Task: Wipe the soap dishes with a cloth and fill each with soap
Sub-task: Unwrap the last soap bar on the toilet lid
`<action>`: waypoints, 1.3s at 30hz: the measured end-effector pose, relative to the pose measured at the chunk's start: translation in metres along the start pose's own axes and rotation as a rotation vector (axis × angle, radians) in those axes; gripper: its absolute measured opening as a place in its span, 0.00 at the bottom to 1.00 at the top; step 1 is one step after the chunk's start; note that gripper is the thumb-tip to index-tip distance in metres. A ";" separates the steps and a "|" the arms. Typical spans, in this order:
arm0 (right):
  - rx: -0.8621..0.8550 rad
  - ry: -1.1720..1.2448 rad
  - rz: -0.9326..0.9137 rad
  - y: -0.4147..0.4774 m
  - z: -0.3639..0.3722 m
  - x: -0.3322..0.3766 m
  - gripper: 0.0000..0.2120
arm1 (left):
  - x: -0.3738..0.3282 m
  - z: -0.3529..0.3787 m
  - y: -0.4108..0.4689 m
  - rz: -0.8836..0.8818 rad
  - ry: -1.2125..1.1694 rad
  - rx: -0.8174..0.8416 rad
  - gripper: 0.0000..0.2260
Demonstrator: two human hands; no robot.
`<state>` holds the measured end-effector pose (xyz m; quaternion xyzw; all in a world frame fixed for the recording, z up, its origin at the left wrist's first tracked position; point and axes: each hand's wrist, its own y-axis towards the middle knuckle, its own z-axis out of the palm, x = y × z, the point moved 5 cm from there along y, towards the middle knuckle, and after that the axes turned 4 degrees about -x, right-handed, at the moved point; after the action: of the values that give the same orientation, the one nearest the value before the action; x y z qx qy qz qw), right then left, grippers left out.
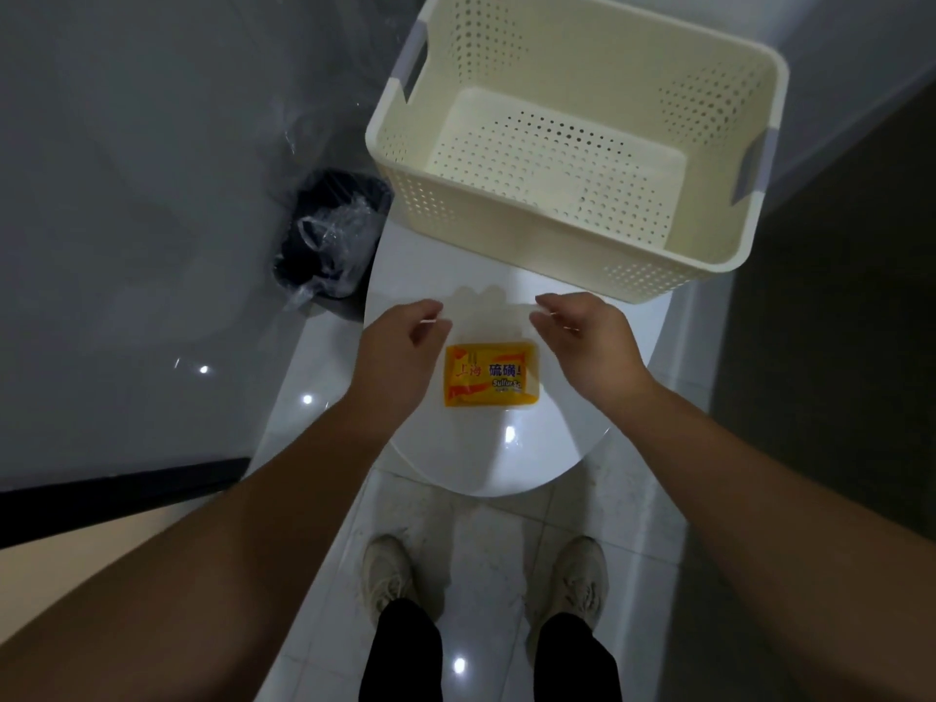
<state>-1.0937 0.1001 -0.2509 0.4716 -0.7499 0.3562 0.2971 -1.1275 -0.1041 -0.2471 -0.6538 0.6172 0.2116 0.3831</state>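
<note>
On toilet lid [532,463], wrapped soap [490,374], left hand [400,347], right hand [587,342] pinching pale item [486,316]

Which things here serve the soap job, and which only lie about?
Job: soap packet; pale thing, unclear what, pinched between left hand and right hand.
Lying about: cream basket; bin; toilet lid under the packet.
</note>
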 end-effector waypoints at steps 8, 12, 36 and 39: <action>0.029 0.077 0.046 -0.042 0.012 -0.016 0.12 | 0.021 0.008 -0.035 -0.061 -0.076 -0.020 0.12; 0.015 0.050 0.042 -0.052 0.020 -0.028 0.14 | 0.030 0.014 -0.041 -0.074 -0.075 -0.055 0.10; 0.097 -0.084 0.313 -0.031 0.045 -0.045 0.13 | 0.048 0.044 -0.029 -0.130 0.120 0.116 0.12; 0.074 -0.068 0.335 -0.031 0.045 -0.042 0.12 | 0.044 0.043 -0.031 -0.141 0.068 0.090 0.10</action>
<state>-1.0540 0.0752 -0.3010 0.3623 -0.8140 0.4120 0.1907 -1.0822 -0.1020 -0.2993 -0.6846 0.5912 0.1340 0.4048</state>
